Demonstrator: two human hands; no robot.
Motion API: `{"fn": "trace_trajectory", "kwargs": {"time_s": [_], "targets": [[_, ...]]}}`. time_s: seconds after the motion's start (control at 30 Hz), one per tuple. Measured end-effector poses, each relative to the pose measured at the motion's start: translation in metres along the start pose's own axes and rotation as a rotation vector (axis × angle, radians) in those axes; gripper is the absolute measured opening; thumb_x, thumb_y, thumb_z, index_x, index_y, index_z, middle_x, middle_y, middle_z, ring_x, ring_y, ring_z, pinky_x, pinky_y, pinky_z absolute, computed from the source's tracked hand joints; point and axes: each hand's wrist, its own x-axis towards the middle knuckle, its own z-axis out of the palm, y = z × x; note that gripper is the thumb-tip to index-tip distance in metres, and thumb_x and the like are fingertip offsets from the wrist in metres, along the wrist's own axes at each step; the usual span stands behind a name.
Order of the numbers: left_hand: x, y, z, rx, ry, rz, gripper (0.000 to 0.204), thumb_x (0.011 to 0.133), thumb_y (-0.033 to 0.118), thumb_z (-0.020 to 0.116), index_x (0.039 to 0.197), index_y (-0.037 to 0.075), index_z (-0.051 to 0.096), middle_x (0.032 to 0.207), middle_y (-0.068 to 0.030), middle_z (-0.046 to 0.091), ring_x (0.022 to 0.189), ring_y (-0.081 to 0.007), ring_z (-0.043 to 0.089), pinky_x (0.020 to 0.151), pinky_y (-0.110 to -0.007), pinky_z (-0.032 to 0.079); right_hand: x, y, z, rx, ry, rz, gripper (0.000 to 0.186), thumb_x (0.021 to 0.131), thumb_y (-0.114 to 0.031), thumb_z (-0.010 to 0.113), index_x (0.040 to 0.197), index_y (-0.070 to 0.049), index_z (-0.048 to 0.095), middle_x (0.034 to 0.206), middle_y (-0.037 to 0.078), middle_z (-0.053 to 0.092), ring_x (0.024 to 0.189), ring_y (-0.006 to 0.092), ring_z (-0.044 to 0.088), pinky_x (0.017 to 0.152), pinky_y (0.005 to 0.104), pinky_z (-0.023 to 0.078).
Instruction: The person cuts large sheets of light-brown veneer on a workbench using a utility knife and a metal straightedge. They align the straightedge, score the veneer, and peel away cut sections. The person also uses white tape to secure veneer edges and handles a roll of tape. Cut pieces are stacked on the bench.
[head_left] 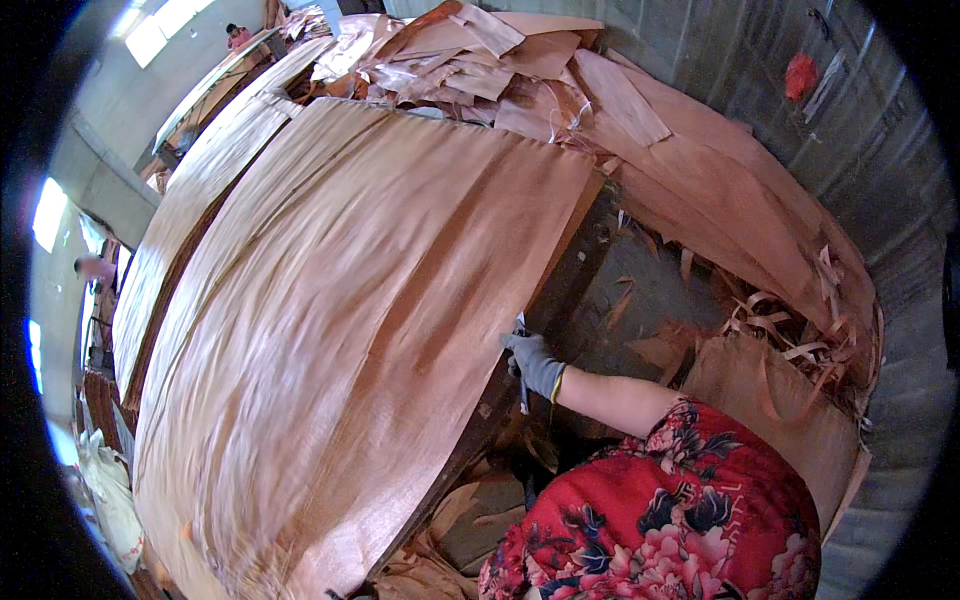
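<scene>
My right hand (537,364), in a grey glove, is closed at the near right edge of a wide, thin wood veneer sheet (400,270). In its grip is a narrow tool (524,398) with a pale upper end and a greyish, blade-like lower part; its exact kind is unclear. The reddish-tan sheet lies wrinkled on top of a broad stack, its straight edge running beside my glove. My bare right forearm (615,400) comes out of a red floral sleeve. No part of my left hand can be made out.
Torn veneer pieces (480,70) are heaped beyond the stack. Another veneer pile (720,210) runs along the grey corrugated wall (900,180), with curled strips (775,325) near it. Two people, one at the far left (95,268) and one at the top (237,37), are in the background.
</scene>
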Motion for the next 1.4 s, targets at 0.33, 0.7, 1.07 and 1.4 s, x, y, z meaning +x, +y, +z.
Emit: {"fn": "trace_trajectory", "kwargs": {"time_s": [0.33, 0.7, 1.07, 1.4], "targets": [[-0.007, -0.010, -0.008, -0.041, -0.017, -0.011, 0.054, 0.077, 0.044, 0.063, 0.115, 0.007, 0.054, 0.109, -0.0148, 0.059, 0.104, -0.0205, 0.051, 0.095, -0.032, 0.035, 0.035, -0.031, -0.029, -0.022, -0.007, -0.132, 0.015, 0.074, -0.018, 0.067, 0.076, -0.005, 0.060, 0.057, 0.004, 0.052, 0.042, 0.0162, 0.046, 0.038, 0.0300, 0.039], [0.009, -0.019, 0.034, 0.112, -0.001, -0.040, 0.055, 0.080, 0.043, 0.058, 0.119, 0.005, 0.051, 0.115, -0.0155, 0.056, 0.108, -0.0240, 0.048, 0.098, -0.036, 0.033, 0.019, -0.006, -0.033, -0.060, -0.135, -0.095, 0.026, 0.075, -0.022, 0.072, 0.065, -0.010, 0.051, 0.051, 0.000, 0.048, 0.033, 0.0132, 0.041, 0.032, 0.0300, 0.033], [0.016, -0.025, 0.059, 0.193, -0.013, -0.054, 0.056, 0.083, 0.042, 0.052, 0.123, 0.003, 0.047, 0.121, -0.0161, 0.052, 0.112, -0.0275, 0.046, 0.100, -0.039, 0.032, 0.009, -0.022, -0.056, -0.073, -0.022, -0.005, 0.021, 0.076, -0.016, 0.070, 0.066, -0.009, 0.052, 0.051, 0.000, 0.047, 0.034, 0.0127, 0.041, 0.032, 0.0289, 0.035], [0.007, -0.037, 0.057, 0.195, -0.023, -0.058, 0.057, 0.086, 0.041, 0.048, 0.126, 0.001, 0.043, 0.126, -0.0168, 0.048, 0.116, -0.0307, 0.044, 0.102, -0.042, 0.031, 0.051, -0.023, -0.075, -0.028, 0.025, -0.034, 0.021, 0.075, -0.016, 0.069, 0.069, -0.005, 0.052, 0.049, 0.004, 0.047, 0.031, 0.0163, 0.039, 0.030, 0.0316, 0.032]]}}
